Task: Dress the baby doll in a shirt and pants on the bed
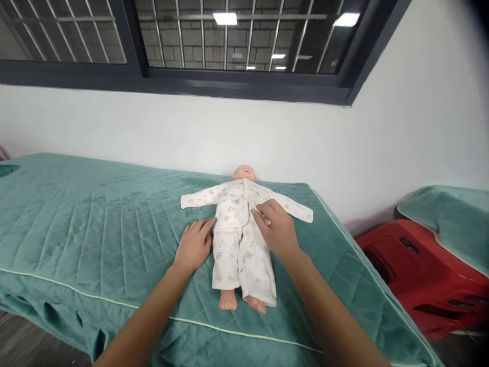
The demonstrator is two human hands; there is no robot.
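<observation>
Between the left hand (194, 243) and the right hand (275, 227), the jacket (233, 204) is of matt printed cloth, lightly creased; the trousers (226, 257), nearer the wearer, are of similar cloth. The doll's head (244, 172), beyond both hands, and the feet (228, 299), below them, look like smooth plastic with a soft sheen. Under and around the hands, the cover (114, 229) is quilted, velvety cloth with a subdued lustre. Right of the right hand, the red chair-like object (410, 265) is smooth, slightly glossy plastic. Beyond the hands, the wall (153, 127) is smooth and matt; above it, the bars (202, 35) are shiny metal.
</observation>
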